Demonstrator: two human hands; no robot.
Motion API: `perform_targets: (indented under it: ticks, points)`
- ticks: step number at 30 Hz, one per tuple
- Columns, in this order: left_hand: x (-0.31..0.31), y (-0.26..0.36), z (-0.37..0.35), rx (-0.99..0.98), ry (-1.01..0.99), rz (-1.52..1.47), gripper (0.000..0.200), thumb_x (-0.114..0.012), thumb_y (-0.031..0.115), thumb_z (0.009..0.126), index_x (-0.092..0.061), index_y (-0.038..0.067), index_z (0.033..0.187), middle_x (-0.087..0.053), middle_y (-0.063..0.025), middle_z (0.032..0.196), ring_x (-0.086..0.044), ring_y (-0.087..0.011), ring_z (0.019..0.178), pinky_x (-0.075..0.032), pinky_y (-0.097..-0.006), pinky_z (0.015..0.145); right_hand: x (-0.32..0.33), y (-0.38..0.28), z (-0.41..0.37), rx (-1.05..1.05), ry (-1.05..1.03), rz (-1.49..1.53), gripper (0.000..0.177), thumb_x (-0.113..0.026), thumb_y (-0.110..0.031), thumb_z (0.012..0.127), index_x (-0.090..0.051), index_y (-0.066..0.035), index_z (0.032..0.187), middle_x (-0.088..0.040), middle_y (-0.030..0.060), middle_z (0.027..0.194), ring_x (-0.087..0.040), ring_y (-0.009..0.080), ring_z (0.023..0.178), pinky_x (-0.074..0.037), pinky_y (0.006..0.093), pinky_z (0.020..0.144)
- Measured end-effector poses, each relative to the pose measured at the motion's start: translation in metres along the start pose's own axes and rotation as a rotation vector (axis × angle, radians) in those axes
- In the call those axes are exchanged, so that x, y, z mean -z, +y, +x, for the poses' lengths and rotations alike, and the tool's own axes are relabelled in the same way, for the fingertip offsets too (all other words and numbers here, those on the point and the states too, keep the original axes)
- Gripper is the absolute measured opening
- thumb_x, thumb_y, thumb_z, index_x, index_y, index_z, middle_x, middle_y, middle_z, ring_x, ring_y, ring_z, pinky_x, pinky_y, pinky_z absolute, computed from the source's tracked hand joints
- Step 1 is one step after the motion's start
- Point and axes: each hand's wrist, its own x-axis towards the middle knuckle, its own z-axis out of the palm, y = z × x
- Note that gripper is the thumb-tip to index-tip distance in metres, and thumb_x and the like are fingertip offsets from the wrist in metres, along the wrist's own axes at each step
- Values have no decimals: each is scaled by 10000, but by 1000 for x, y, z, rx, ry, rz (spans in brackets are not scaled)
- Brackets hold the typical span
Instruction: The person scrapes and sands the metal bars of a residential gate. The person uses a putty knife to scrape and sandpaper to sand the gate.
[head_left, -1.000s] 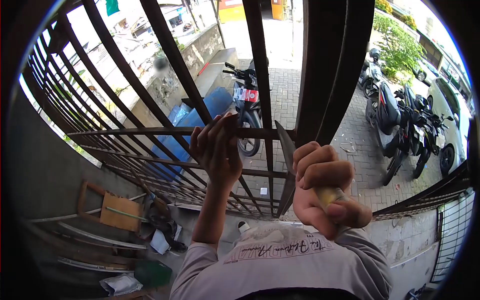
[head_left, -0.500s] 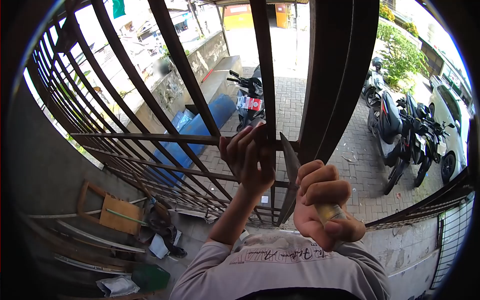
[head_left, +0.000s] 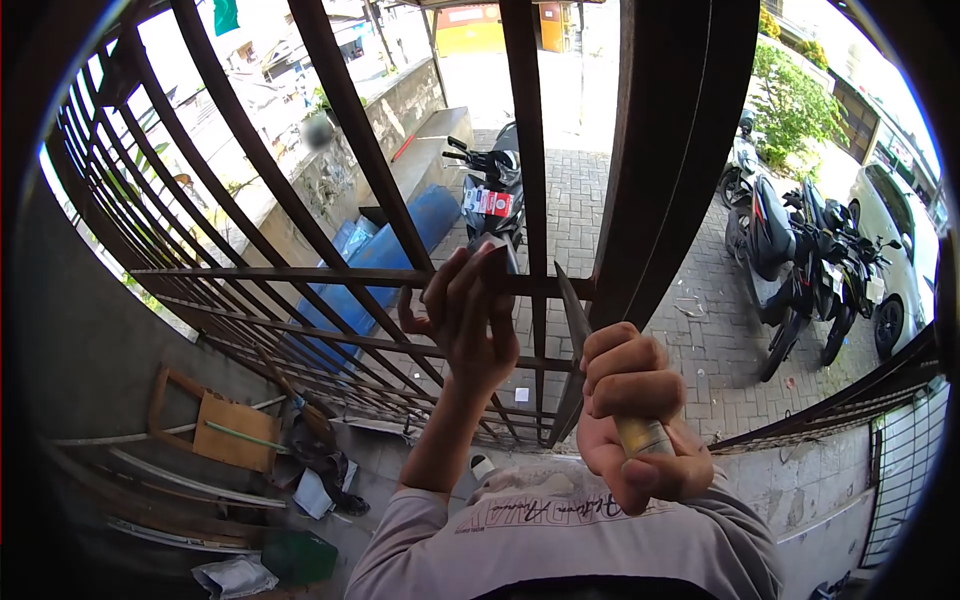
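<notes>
My right hand (head_left: 632, 385) is wrapped round the yellowish handle (head_left: 645, 436) of a knife. The tapering grey knife blade (head_left: 573, 305) points up and away, overlapping the metal bars (head_left: 538, 180) in this view. Raised to its left, my left hand (head_left: 468, 325) has bent fingers around a small dark reddish piece (head_left: 494, 262) with a pale upper edge; I cannot tell what this piece is. That hand overlaps the gate's horizontal crossbar (head_left: 390, 277), and a gap separates its fingers from the blade.
Beyond the bars stand a parked motorcycle (head_left: 490, 190) and a blue drum-like container (head_left: 400, 245). Several motorcycles (head_left: 800, 260) and a white car (head_left: 885, 230) are at right. A wooden frame (head_left: 235, 430) and a green container (head_left: 300, 557) lie at lower left.
My left hand has shifted left and turned somewhat, carrying the reddish piece away from the blade. My right hand and the knife have moved slightly left and down as the view shifts.
</notes>
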Motion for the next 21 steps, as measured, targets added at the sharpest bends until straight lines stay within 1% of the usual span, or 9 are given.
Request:
perform_targets:
  ticks: [2, 3, 7, 10, 11, 12, 14, 18, 21]
  points:
    - [1, -21, 2, 34, 93, -161, 316, -507, 123, 971, -680, 33, 1218, -688, -90, 1242, -558, -292, 1262, -289, -443, 1135, 3, -1, 0, -24, -18, 16, 277, -609, -452, 979, -535, -283, 1185, -564, 147, 931, -557, 250, 710, -491, 400, 584]
    - [7, -14, 3, 39, 51, -55, 321, -497, 113, 977, -675, 3, 1219, -688, -115, 1232, -555, -325, 1259, -365, -420, 1081, 3, 0, 0, -25, -15, 16, 277, -609, -452, 979, -535, -283, 1185, -564, 147, 931, -557, 250, 710, -491, 400, 584]
    - [-6, 38, -1, 84, 112, -145, 318, -483, 120, 989, -686, 8, 1205, -683, -118, 1271, -552, -317, 1270, -359, -427, 1082, 2, 5, 0, -20, 90, 33, 370, -584, -495, 969, -512, -246, 1232, -544, 145, 934, -546, 250, 709, -474, 399, 573]
    - [-5, 7, -4, -15, 59, -67, 328, -453, 113, 1002, -688, 10, 1208, -676, -119, 1292, -537, -318, 1293, -338, -433, 1098, 4, 3, 1, -55, -20, 16, 380, -561, -508, 970, -506, -243, 1237, -535, 141, 929, -537, 244, 690, -468, 390, 554]
    - [2, 1, -3, 20, 57, 12, 340, -428, 118, 1014, -691, 2, 1197, -676, -128, 1287, -525, -339, 1306, -311, -441, 1122, 6, 3, 0, -32, -36, 60, 385, -617, -465, 970, -519, -175, 1203, -528, 130, 926, -532, 254, 751, -478, 420, 663]
    - [-1, 0, -1, 23, 60, 12, 340, -428, 118, 1014, -691, 2, 1197, -676, -128, 1287, -525, -339, 1306, -311, -441, 1122, 13, 0, 1, -31, -39, 62, 385, -617, -465, 970, -519, -175, 1203, -528, 130, 926, -532, 254, 751, -478, 420, 663]
    - [-9, 0, 0, 83, 236, -201, 343, -434, 155, 1022, -699, 14, 1189, -680, -116, 1289, -526, -338, 1308, -303, -423, 1109, 27, -10, 5, -370, -109, 187, 387, -672, -384, 896, -543, -106, 1131, -520, 115, 934, -518, 262, 861, -448, 441, 831]
    - [-13, 20, -17, -136, 98, -82, 333, -462, 193, 1018, -715, 36, 1167, -683, -99, 1294, -524, -340, 1315, -285, -417, 1105, 23, -7, 11, -293, -14, 48, 410, -540, -501, 929, -479, -190, 1189, -499, 95, 913, -493, 223, 769, -448, 383, 705]
    - [-8, 2, -2, 10, 153, -184, 310, -459, 200, 1048, -687, 32, 1174, -665, -131, 1314, -505, -345, 1325, -303, -435, 1094, 17, -4, 19, -157, 30, -102, 447, -408, -618, 963, -416, -274, 1248, -478, 75, 892, -468, 185, 676, -449, 325, 580]
